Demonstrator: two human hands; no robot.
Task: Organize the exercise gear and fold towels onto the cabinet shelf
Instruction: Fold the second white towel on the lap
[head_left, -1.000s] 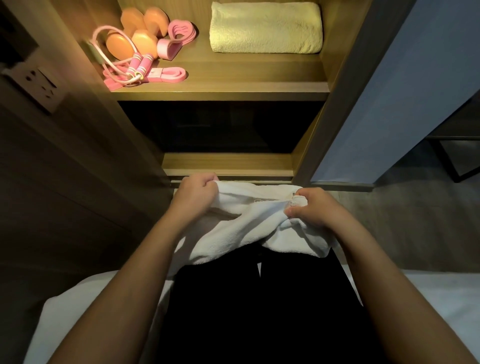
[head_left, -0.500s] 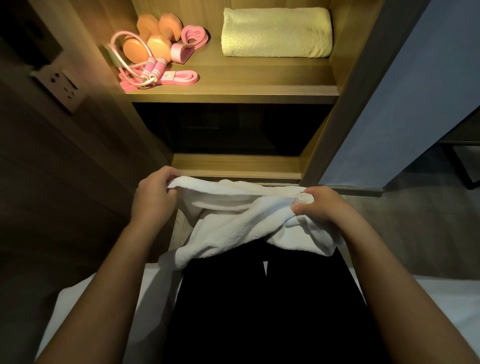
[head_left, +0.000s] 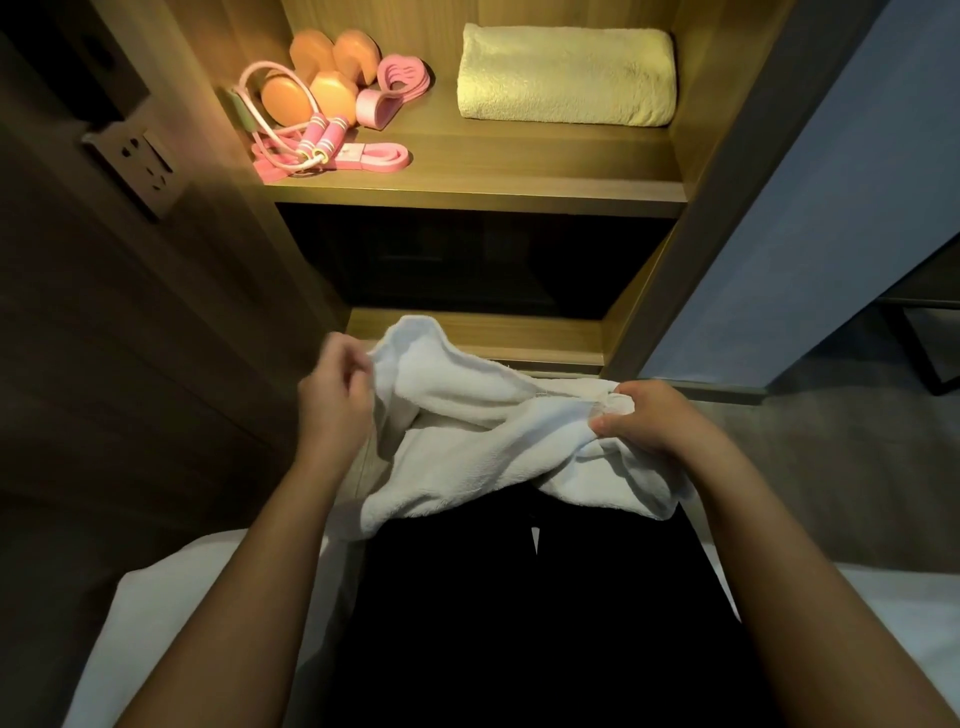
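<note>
One yellow towel (head_left: 566, 78) sits folded on the shelf (head_left: 467, 187) beside the pink gear (head_left: 322, 119). The white towel (head_left: 493, 441), not yet folded, hangs between left hand (head_left: 335, 395) and right hand (head_left: 649, 421), each grip pinching it.

No text, brand, number or sign can be read anywhere in view. Only candidate: a pale patch on the pink resistance band (head_left: 384, 158), lying at 11 o'clock on the cabinet shelf (head_left: 467, 179); any print on it is too small and blurred to make out
</note>
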